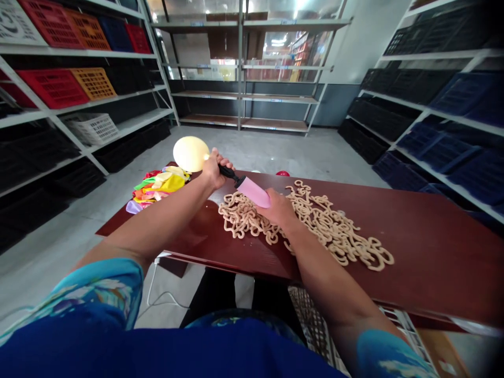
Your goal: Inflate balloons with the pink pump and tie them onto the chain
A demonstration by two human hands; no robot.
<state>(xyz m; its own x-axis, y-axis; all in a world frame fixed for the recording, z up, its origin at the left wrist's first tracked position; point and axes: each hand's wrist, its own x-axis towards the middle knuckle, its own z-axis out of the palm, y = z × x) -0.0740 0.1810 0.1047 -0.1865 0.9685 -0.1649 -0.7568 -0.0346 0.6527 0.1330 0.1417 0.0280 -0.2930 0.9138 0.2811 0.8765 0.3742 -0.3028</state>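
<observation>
A pale yellow inflated balloon [191, 154] sits at the nozzle end of a pink hand pump [254, 192] with a black front part. My left hand [216, 169] is closed around the balloon's neck and the pump's black tip. My right hand [277, 208] grips the pink barrel at its lower right end. Beneath and beside the pump, many curled beige pieces [334, 231] lie spread over the dark red table [425, 231]. A heap of colourful limp balloons [163, 184] rests at the table's left end, below the inflated balloon.
Shelves with red crates [55, 88], orange crates and black crates line the left side. Dark blue crates [468, 94] fill the right shelves. A metal rack [240, 97] stands at the back. Something red [282, 173] shows beyond the table's far edge. A white cable [151, 286] hangs at the lower left.
</observation>
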